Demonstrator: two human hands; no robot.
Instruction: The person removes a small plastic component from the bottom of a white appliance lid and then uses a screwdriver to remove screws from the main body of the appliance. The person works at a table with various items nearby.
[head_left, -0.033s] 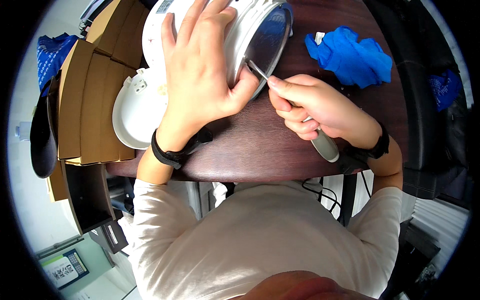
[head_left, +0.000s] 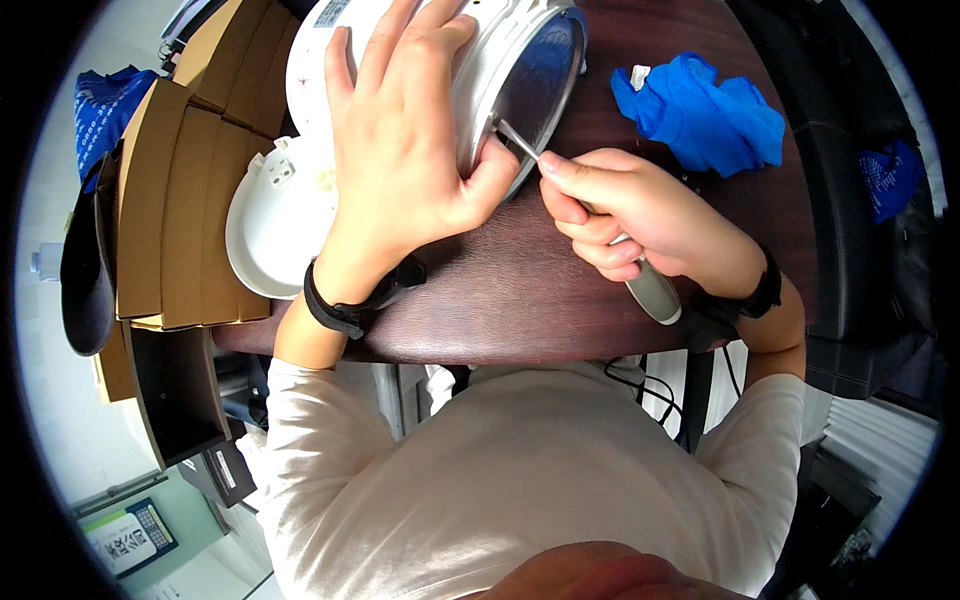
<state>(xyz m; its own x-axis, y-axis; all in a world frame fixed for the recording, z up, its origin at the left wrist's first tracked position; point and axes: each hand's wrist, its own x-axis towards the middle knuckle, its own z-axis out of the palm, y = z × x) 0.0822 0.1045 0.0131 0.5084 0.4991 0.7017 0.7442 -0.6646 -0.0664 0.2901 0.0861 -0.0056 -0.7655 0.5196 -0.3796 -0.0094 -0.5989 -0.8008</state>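
Observation:
A white round appliance (head_left: 312, 75) is tilted on the table, with a dark glossy disc (head_left: 535, 95) in a metal rim on its right side. My left hand (head_left: 400, 150) lies spread over the white housing, fingers stretched out and thumb close to the rim. In my closed right hand (head_left: 625, 210) is a screwdriver (head_left: 655, 295) with a grey handle. Its thin metal shaft points up and left, the tip at the rim of the disc beside my left thumb. Whether the tip sits inside the seam I cannot tell. A white round cover (head_left: 275, 225) lies left of my left wrist.
A crumpled blue cloth (head_left: 700, 115) lies on the dark wooden table (head_left: 480, 300) at the right. Brown cardboard boxes (head_left: 190, 210) stand along the left side. A black padded seat (head_left: 845, 200) borders the table's right edge. Black cables (head_left: 650, 390) hang below the front edge.

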